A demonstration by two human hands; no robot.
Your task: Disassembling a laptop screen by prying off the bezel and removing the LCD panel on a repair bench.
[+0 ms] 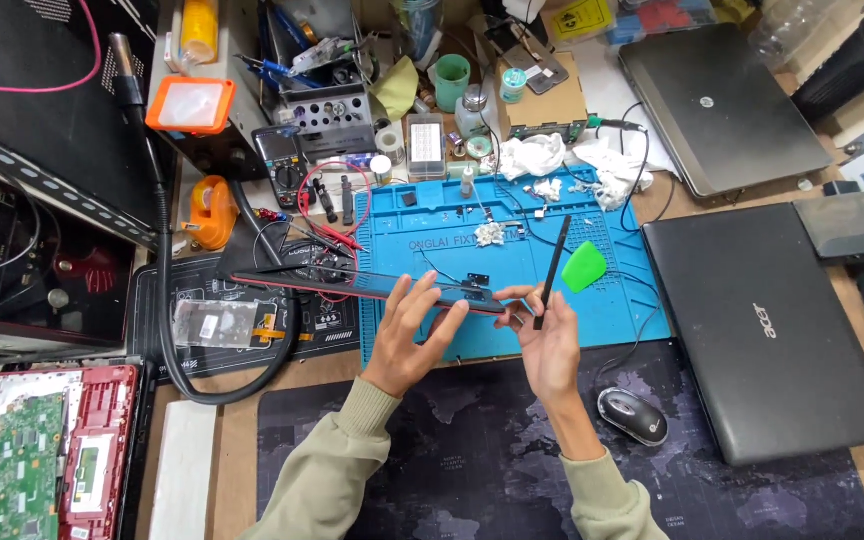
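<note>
Both hands raised over the near edge of the blue repair mat (pixel 512 225), holding a thin red-edged display panel (pixel 352 283) nearly edge-on to the camera. Left hand (pixel 414 335): fingers spread and laid along the panel's near face, thumb below, steadying it. Right hand (pixel 549 340): fingertips pinch the panel's right end, and the same hand grips a slim black pry tool (pixel 554 265) that stands almost upright. The panel runs from far left, above the black mat, to the right, ending between the two hands; it looks lifted off the bench, though its left tip may rest there (cannot tell). Judgement: to do this well, keep the panel supported along its length so it does not flex, and work the tool tip into the seam shallowly, sliding rather than levering. A green pick (pixel 583 266) lies on the blue mat just right of the tool. A mouse (pixel 632 415) sits near right of the right forearm; two closed laptops (pixel 767 320) lie further right.
</note>
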